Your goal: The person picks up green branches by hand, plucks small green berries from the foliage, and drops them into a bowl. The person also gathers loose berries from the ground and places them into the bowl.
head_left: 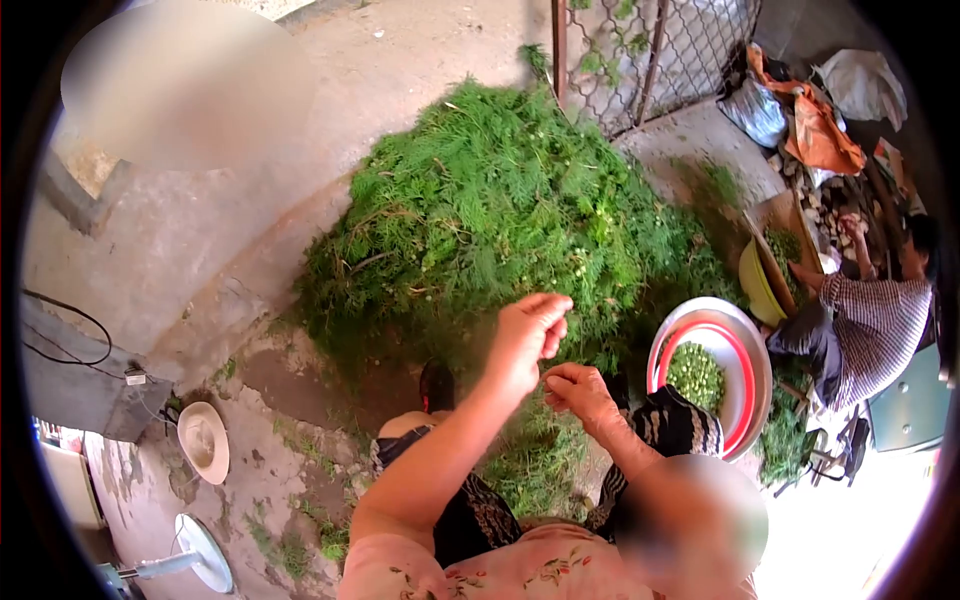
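My left hand [530, 338] is raised over the near edge of a large heap of feathery green branches [500, 190], its thumb and fingers pinched together. Just below it and to the right, my right hand [582, 392] is also closed in a pinch, the two hands close but apart. Whatever is between the fingers of either hand is too small to make out. By my right knee stands a wide metal basin [762, 385] with a red ring inside. Small round green pods [695, 376] lie in its left part.
At right, a person in a striped shirt [880, 325] bends beside a yellow-green basin [758, 285]. Behind are a metal lattice gate [655, 60] and an orange bag [822, 130]. A pale hat [203, 443] and a fan [203, 555] are at left. Green scraps litter the floor.
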{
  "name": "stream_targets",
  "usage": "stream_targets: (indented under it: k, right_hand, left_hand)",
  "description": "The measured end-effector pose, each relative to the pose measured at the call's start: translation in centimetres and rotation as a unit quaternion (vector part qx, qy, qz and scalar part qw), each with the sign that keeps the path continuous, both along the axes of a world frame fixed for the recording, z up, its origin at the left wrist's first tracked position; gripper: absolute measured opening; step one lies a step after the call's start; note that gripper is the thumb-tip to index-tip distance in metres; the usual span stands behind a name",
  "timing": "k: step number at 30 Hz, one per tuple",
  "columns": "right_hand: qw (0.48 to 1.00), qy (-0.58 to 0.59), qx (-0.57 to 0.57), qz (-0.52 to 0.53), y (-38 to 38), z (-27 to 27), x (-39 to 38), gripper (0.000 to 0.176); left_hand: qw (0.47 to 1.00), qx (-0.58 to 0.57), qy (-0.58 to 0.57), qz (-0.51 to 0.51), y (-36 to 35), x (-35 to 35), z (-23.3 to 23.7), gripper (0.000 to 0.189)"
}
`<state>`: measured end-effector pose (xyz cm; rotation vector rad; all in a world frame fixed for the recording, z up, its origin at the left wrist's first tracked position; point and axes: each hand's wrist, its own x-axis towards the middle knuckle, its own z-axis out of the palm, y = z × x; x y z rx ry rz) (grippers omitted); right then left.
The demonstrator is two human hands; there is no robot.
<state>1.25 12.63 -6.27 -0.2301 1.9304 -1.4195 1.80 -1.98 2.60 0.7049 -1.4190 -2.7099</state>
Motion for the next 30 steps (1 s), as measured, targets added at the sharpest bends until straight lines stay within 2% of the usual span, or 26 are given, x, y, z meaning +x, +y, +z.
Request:
stream_targets:
  k: [2,4,5,9,13,14,18,20,21,23,24,26,27,29,30]
  right_hand:
    - [1.0,0.004,0.0,-0.02,-0.8,-2.3,-1.6,0.016]
    - [0.999,-0.003,0.02,-0.032,-2.0,-3.2,-2.6,0.015]
    - [0.997,-0.044,0.02,-0.057,-2.6,-3.5,-3.0,0.014]
    - [0.995,-0.038,0.051,-0.078,-4.5,-6.6,-5.5,0.008]
    - [0.993,-0.022,0.016,-0.111,-6.2,-8.3,-9.9,0.022]
    - [0.993,0.002,0.052,-0.108,-6.6,-9.5,-11.7,0.023]
    - [0.992,0.014,0.054,-0.116,-9.0,-9.3,-18.0,0.039]
    - [0.985,0.117,0.098,-0.074,-10.4,-9.3,-21.1,0.046]
    - [0.974,0.192,0.109,-0.06,-10.9,-12.1,-23.4,0.048]
    - [0.971,0.206,0.089,-0.077,-12.6,-12.9,-26.1,0.054]
    - [0.982,0.147,0.059,-0.108,-13.8,-10.8,-26.5,0.057]
    - [0.979,0.151,0.034,-0.132,-15.1,-12.2,-28.7,0.06]
    - [0.969,0.203,0.063,-0.122,-15.4,-14.5,-30.5,0.062]
    - [0.963,0.229,0.089,-0.111,-16.0,-16.9,-32.7,0.065]
    - [0.973,0.182,0.076,-0.117,-16.2,-15.7,-32.6,0.067]
  left_hand:
    - [0.999,0.019,0.04,-0.013,-0.6,0.1,-1.7,0.012]
    - [0.999,0.029,-0.034,0.023,-1.1,0.1,-2.2,0.011]
    - [0.997,0.049,-0.046,0.038,-1.4,-0.1,-2.0,0.011]
    - [0.998,0.049,-0.023,0.02,-2.3,-0.8,-1.4,0.015]
    - [0.996,0.076,-0.045,0.028,-3.4,-1.3,-0.8,0.014]
    - [0.994,0.088,-0.042,0.053,-4.1,-1.5,-0.8,0.013]
    - [0.979,0.109,-0.005,0.171,-7.7,-1.4,-0.4,0.01]
    - [0.964,0.134,-0.053,0.224,-8.9,-1.5,-0.6,0.013]
    - [0.963,0.139,-0.06,0.225,-9.1,-1.6,-0.7,0.013]
    - [0.959,0.157,-0.065,0.227,-9.3,-1.6,-0.8,0.014]
    - [0.957,0.17,-0.064,0.228,-9.2,-1.6,-0.8,0.014]
    - [0.954,0.18,-0.075,0.226,-9.0,-1.8,-0.6,0.014]
    - [0.955,0.178,-0.088,0.221,-9.0,-1.8,-0.3,0.014]
    - [0.955,0.173,-0.107,0.215,-8.8,-1.9,-0.5,0.015]
    - [0.955,0.172,-0.117,0.213,-8.8,-2.0,-0.6,0.016]
